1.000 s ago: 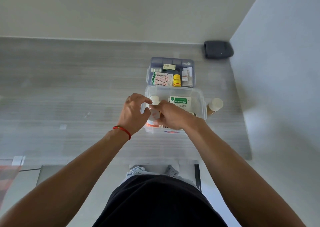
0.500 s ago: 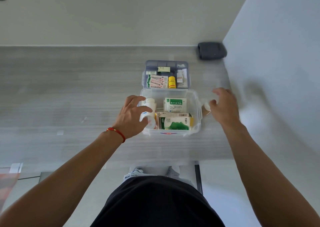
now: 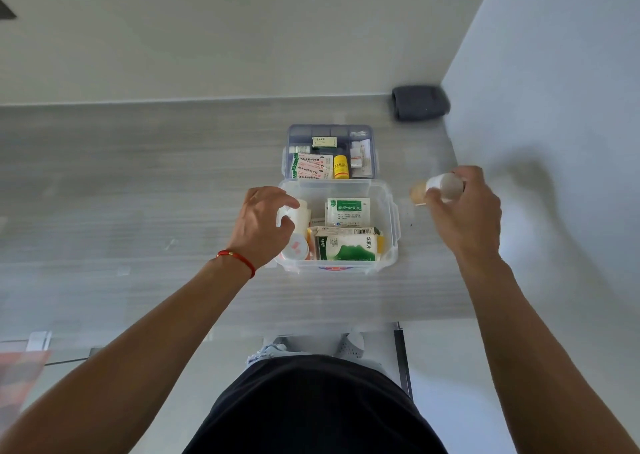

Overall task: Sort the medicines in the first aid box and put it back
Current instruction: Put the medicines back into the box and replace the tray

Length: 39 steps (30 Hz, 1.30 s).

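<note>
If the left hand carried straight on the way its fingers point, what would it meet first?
Most likely the white bottle at the left end of the clear box: the left hand already has its fingers curled at it. Whether they touch cannot be told.

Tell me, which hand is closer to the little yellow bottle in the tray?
The left hand. It rests at the clear box's left side, just below and left of the yellow bottle. The right hand is farther off to the right, outside the box, gripping a white bottle.
</note>
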### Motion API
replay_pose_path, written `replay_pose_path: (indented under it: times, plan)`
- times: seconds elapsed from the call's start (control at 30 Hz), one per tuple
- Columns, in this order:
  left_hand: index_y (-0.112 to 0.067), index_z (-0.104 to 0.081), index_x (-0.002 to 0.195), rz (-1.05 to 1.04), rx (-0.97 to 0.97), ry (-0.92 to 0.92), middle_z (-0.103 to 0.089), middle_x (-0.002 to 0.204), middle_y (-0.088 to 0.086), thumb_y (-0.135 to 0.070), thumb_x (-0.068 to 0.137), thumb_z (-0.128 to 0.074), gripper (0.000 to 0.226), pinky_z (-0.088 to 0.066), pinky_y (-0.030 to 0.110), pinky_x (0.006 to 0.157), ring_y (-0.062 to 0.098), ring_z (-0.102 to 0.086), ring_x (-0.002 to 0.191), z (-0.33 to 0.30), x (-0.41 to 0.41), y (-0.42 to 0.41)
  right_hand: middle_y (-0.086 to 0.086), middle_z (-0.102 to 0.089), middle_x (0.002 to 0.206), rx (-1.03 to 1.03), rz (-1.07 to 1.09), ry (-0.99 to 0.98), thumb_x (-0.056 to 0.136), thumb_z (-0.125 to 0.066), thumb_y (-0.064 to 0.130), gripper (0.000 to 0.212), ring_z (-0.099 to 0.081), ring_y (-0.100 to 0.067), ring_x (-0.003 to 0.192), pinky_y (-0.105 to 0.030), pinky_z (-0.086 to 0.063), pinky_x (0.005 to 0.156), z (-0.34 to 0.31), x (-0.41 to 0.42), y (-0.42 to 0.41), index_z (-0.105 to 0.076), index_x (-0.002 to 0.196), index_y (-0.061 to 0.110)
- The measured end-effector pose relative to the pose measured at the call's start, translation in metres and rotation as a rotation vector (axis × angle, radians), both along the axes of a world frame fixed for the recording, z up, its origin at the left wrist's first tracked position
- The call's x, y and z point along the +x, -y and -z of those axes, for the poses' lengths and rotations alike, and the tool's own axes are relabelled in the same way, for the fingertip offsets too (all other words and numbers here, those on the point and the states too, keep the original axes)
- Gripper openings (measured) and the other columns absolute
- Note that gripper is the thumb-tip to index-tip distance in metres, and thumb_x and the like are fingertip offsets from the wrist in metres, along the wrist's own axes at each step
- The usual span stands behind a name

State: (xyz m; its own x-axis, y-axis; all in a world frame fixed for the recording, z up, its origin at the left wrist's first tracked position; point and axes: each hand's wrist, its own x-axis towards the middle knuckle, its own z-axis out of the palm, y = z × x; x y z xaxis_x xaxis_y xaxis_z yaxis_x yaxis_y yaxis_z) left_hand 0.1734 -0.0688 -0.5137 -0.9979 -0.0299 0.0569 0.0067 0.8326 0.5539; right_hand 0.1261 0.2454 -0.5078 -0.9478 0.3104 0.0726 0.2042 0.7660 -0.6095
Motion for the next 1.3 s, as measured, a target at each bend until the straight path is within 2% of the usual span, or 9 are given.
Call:
replay_pose_path:
  times: [0.13,0.2,0.3,0.4,0.67,0.9,1.1,1.23,1.3]
  plan:
    - [-0.012,-0.075,0.102,-0.022,0.026,0.007,-0.072,0.111,0.003,0.002,0.079,-0.063,0.029,-0.028,0.018,0.098,0.026,-0.056,0.115,0.0,-0.004,-0.005,0.016,-0.066,0.094,-0.29,-0.182,0.076,0.078,-0.071,0.04,0.037,-0.064,0.008,0.076,-0.01,-0.045,0.058,-0.022,0.007,0.037,-0.058,0.111,0.032]
    - [-0.012,-0.074,0.103,-0.018,0.039,0.016,-0.071,0.112,0.003,0.001,0.079,-0.063,0.029,-0.028,0.018,0.098,0.026,-0.055,0.115,0.0,-0.004,-0.009,0.013,-0.067,0.098,-0.339,-0.301,0.185,0.079,-0.078,0.034,0.041,-0.065,0.011,0.071,-0.005,-0.046,0.052,-0.015,0.007,0.064,-0.059,0.115,0.028]
    - [-0.011,-0.074,0.104,-0.019,0.048,0.015,-0.071,0.112,0.003,0.001,0.079,-0.063,0.03,-0.029,0.018,0.098,0.026,-0.055,0.115,0.002,-0.003,-0.01,0.003,-0.068,0.11,-0.314,-0.38,0.291,0.08,-0.081,0.028,0.05,-0.07,-0.009,0.086,-0.022,-0.061,0.066,0.006,0.003,0.1,-0.058,0.123,0.021]
    - [-0.011,-0.074,0.104,-0.023,0.053,0.008,-0.071,0.112,0.003,0.002,0.079,-0.062,0.03,-0.031,0.02,0.098,0.025,-0.055,0.115,0.002,0.0,-0.008,-0.003,-0.067,0.118,-0.217,-0.373,0.285,0.081,-0.083,0.026,0.049,-0.068,-0.021,0.099,-0.038,-0.062,0.084,0.021,-0.002,0.126,-0.056,0.122,0.018]
    - [-0.011,-0.073,0.103,-0.032,0.047,-0.011,-0.071,0.111,0.004,0.001,0.078,-0.062,0.03,-0.033,0.022,0.097,0.026,-0.055,0.114,0.004,0.005,-0.001,-0.009,-0.064,0.122,0.156,-0.481,0.238,0.087,-0.08,0.026,0.047,-0.059,-0.026,0.115,-0.037,-0.051,0.098,0.046,-0.007,0.123,-0.06,0.127,0.013]
    - [-0.011,-0.072,0.107,-0.004,0.054,0.025,-0.07,0.114,0.004,0.0,0.079,-0.062,0.032,-0.037,0.027,0.1,0.026,-0.056,0.115,0.008,0.0,-0.003,-0.011,-0.066,0.114,0.251,-0.542,0.125,0.091,-0.073,0.005,0.037,-0.068,-0.029,0.104,-0.039,-0.059,0.09,0.049,-0.003,0.119,-0.066,0.126,0.012]
    - [-0.011,-0.071,0.11,0.02,0.05,0.051,-0.068,0.118,0.006,0.0,0.08,-0.062,0.033,-0.038,0.031,0.104,0.026,-0.056,0.117,0.006,-0.01,-0.003,-0.008,-0.067,0.11,0.259,-0.577,0.134,0.094,-0.071,0.013,0.034,-0.069,-0.026,0.099,-0.04,-0.061,0.085,0.041,-0.005,0.114,-0.061,0.126,0.015]
    - [-0.01,-0.071,0.109,-0.025,0.078,0.024,-0.067,0.118,0.009,0.001,0.08,-0.062,0.032,-0.037,0.028,0.102,0.026,-0.056,0.115,-0.001,-0.02,0.003,-0.006,-0.071,0.105,0.158,-0.554,0.024,0.093,-0.07,0.01,0.033,-0.069,-0.022,0.091,-0.04,-0.061,0.082,0.024,-0.005,0.101,-0.064,0.126,0.011]
    - [-0.01,-0.071,0.11,-0.062,0.135,0.029,-0.065,0.12,0.009,0.001,0.08,-0.061,0.033,-0.045,0.036,0.103,0.026,-0.057,0.113,-0.004,-0.029,0.008,-0.005,-0.074,0.105,0.064,-0.494,-0.034,0.095,-0.067,0.009,0.026,-0.069,-0.018,0.089,-0.035,-0.06,0.083,0.014,-0.012,0.093,-0.069,0.121,0.009]
